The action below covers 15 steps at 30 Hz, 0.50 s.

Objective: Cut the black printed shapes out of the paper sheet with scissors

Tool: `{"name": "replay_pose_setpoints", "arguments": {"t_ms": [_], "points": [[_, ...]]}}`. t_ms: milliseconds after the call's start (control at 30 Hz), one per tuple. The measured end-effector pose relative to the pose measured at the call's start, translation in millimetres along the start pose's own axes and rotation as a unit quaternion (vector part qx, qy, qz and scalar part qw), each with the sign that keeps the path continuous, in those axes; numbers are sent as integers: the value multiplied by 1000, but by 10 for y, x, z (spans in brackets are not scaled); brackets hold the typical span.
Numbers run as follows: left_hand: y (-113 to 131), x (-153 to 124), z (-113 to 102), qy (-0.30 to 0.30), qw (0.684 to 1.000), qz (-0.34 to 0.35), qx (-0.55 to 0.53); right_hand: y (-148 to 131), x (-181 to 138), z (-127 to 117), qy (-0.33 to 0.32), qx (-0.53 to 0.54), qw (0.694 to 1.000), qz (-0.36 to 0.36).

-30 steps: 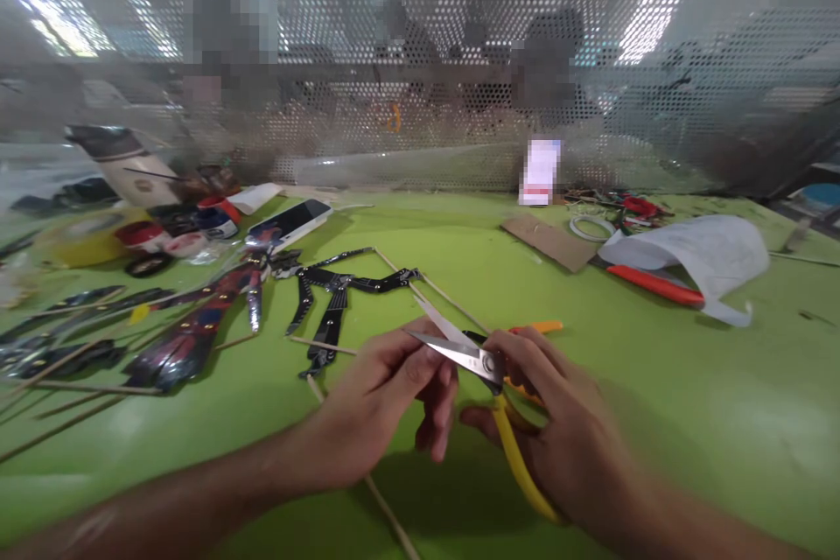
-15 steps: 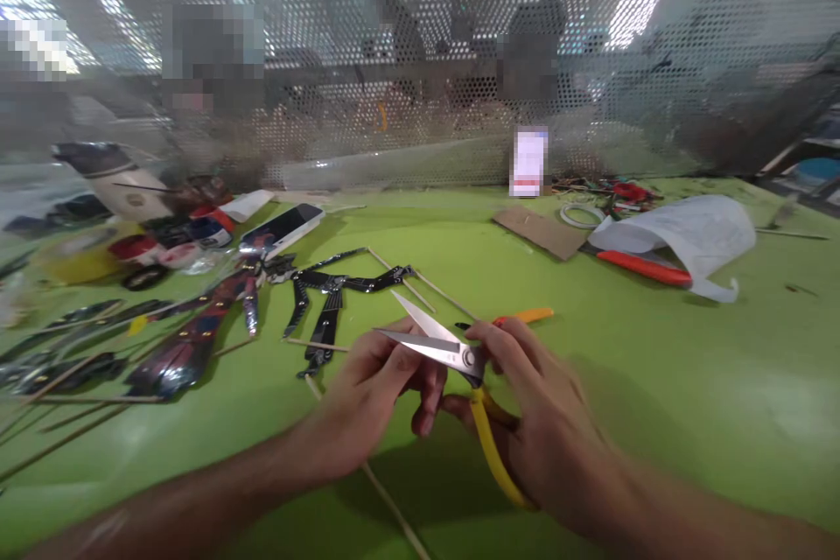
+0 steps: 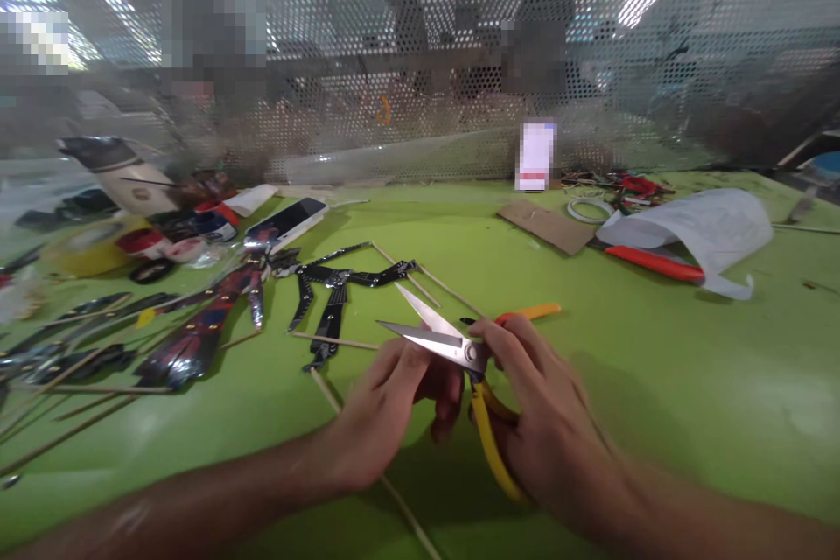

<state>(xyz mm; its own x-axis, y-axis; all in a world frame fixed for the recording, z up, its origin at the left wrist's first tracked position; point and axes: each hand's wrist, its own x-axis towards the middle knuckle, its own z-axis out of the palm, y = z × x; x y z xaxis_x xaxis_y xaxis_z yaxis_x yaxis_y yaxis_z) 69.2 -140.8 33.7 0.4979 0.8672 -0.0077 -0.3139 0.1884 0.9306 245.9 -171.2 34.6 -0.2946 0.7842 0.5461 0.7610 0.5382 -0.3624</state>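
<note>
My right hand point(image 3: 548, 407) is closed around yellow-handled scissors point(image 3: 484, 433). Their two blades point left and stand apart. Beneath the blades, my left hand point(image 3: 387, 402) has its fingers curled, the thumb by the lower blade. Whatever those fingers pinch, if anything, is hidden. Just beyond the hands lies a black jointed shadow puppet point(image 3: 336, 284) with thin wooden sticks point(image 3: 336, 341) joined to its limbs. Behind my right hand a tool with an orange-and-red handle point(image 3: 535, 312) rests on the table.
On the left of the green table point(image 3: 689, 420) are a dark red jointed figure point(image 3: 203, 328), more sticks, a phone point(image 3: 289, 223), yellowish tape point(image 3: 92, 249) and small jars. To the right lie cardboard point(image 3: 548, 226), a tape roll point(image 3: 589, 210) and a translucent sheet point(image 3: 696, 223) over a red-handled tool point(image 3: 653, 264).
My left hand has shifted slightly right under the blades. The scissors stay in my right hand with their blades apart. The whole view has moved a little.
</note>
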Motion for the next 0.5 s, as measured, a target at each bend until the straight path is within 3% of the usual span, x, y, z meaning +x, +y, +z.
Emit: {"name": "replay_pose_setpoints", "arguments": {"t_ms": [500], "points": [[-23, -13, -11, -25, 998, -41, 50, -13, 15, -17, -6, 4, 1000, -11]]}}
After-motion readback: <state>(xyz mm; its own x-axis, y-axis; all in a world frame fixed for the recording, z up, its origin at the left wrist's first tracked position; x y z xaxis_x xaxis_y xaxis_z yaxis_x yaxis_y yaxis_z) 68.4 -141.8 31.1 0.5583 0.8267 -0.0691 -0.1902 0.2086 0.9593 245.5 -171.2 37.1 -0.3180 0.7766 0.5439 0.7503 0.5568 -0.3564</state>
